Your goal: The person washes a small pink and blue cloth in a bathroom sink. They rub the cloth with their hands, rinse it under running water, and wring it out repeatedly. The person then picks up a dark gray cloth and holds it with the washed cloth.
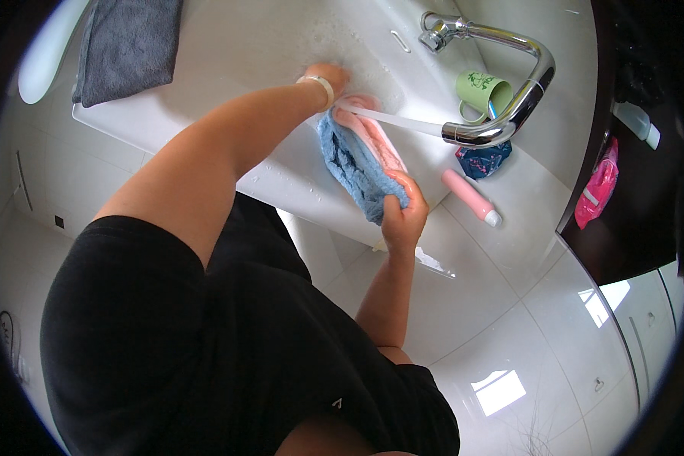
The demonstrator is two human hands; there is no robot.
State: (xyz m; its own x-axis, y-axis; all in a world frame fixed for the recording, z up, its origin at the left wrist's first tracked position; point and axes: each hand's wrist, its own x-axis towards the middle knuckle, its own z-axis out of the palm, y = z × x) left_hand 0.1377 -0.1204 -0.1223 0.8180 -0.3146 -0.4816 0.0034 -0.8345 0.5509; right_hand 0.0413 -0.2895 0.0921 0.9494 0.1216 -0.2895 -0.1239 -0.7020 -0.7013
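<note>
A wet plush cloth (pixel 353 165), blue on one side and pink on the other, hangs over the near edge of the white sink (pixel 285 154). My right hand (pixel 407 211) grips its lower end, thumb on the blue side. My left hand (pixel 326 77), with a pale band at the wrist, reaches into cloudy, foamy water by the cloth's upper end. Its fingers are hidden, so whether they hold anything does not show. From the chrome faucet (pixel 496 134) a stream of water (pixel 399 118) runs onto the pink part, beside my left wrist.
A dark grey towel (pixel 128 51) drapes over the sink's left rim. Right of the basin are a green mug (pixel 479 91), a dark blue patterned packet (pixel 486 161) and a pink bottle (pixel 467 195) with a white cap. A bright pink packet (pixel 598 185) lies on a dark surface farther right.
</note>
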